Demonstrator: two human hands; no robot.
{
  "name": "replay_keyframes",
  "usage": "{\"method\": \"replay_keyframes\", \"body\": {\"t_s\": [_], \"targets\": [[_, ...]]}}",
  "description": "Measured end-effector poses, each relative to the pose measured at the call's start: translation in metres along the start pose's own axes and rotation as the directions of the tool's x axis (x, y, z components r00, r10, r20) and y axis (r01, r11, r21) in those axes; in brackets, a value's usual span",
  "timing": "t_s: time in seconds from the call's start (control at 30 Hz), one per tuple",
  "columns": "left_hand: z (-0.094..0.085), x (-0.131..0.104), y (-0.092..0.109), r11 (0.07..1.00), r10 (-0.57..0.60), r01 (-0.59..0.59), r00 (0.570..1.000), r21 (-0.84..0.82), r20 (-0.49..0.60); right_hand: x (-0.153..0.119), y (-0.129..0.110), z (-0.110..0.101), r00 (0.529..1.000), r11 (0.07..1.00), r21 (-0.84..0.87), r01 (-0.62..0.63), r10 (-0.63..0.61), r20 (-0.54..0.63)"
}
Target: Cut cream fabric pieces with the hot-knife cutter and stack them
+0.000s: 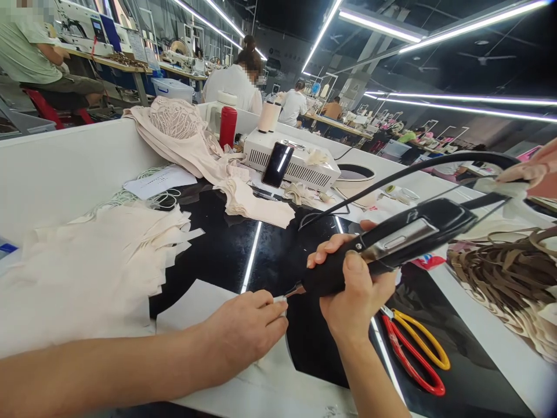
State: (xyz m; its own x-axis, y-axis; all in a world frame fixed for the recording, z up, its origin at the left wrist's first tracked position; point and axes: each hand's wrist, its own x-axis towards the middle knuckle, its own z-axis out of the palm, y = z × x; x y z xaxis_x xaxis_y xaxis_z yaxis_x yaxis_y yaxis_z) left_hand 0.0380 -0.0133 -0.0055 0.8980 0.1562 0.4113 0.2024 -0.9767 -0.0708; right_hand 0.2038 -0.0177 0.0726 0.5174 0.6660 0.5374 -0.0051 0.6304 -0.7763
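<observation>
My right hand (357, 284) is wrapped round a black handheld tool (404, 232) with a metal plate on its side and a cable at its rear. The tool's narrow metal tip (296, 289) points left and meets the fingertips of my left hand (250, 328). The left fingers are pinched on a small whitish piece (279, 299), mostly hidden by them. Under my left forearm lies a pale sheet (195, 305) on the glossy black tabletop (213, 255). Scissors (418, 348) with one red and one yellow handle lie right of my right wrist.
Cream fabric pieces (87, 273) are piled at the left. Behind are a folded stack (256, 203), a phone (277, 164), a white box (304, 168) and a red bottle (227, 126). Brown straps (509, 267) lie right; another person's hand (533, 168) holds pale cloth above them.
</observation>
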Motion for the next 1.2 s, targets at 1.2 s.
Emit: {"method": "replay_keyframes", "body": {"t_s": [1.2], "targets": [[-0.022,-0.002,-0.028,0.985,-0.018,-0.013,0.984,-0.174,-0.176,-0.014,-0.025,-0.019,1.000,1.000,0.001,-0.010,0.010,-0.012]]}}
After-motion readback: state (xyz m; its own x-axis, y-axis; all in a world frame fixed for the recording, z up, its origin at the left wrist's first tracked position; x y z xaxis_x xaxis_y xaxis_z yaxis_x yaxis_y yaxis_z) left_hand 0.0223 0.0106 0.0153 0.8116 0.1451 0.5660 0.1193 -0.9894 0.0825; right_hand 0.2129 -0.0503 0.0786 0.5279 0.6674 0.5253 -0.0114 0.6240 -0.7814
